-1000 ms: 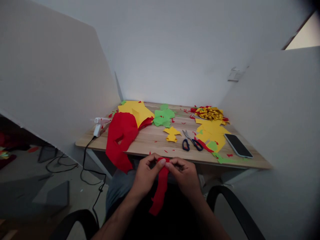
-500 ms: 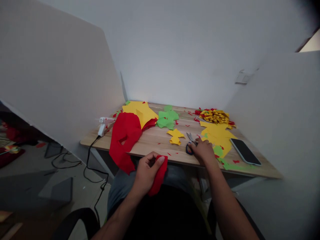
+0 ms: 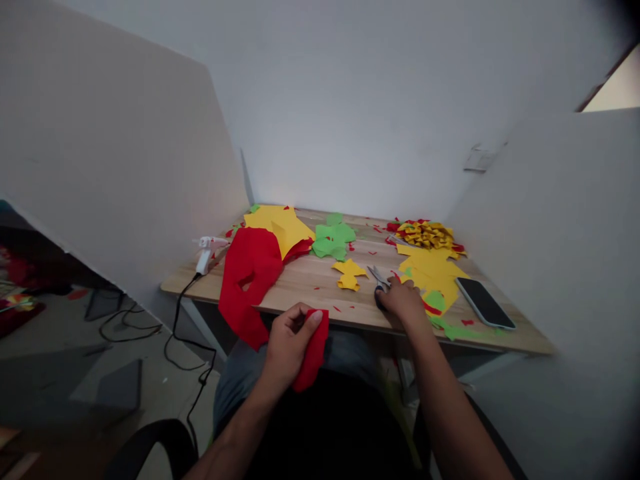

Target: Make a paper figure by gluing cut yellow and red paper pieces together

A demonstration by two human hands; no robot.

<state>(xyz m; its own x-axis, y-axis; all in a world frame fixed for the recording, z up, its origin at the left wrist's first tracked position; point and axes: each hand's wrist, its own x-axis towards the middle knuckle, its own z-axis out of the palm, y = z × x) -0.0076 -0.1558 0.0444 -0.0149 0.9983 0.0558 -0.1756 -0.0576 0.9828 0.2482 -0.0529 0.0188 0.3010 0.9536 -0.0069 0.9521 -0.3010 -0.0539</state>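
Observation:
In my left hand, thumb and fingers pinch a small red cut piece above my lap; whether it is paper or felt I cannot tell. Over at the desk's front edge, my right hand has its fingers closed round the dark handles of the scissors. The blades lie slightly apart and point away to the left, low over the desktop. A larger red cut sheet hangs over the front edge, left of my left hand. Small yellow cut pieces lie left of the scissors.
On the wooden desk lie yellow sheets, green pieces, a gathered yellow-and-red bundle and red scraps. A phone lies at right. A white glue gun stands at left, its black cord trailing down. Partitions flank the desk.
My right hand has shifted left onto the scissors' handles and now covers more of them. My left hand keeps the red piece nearly in place. The view has shifted slightly.

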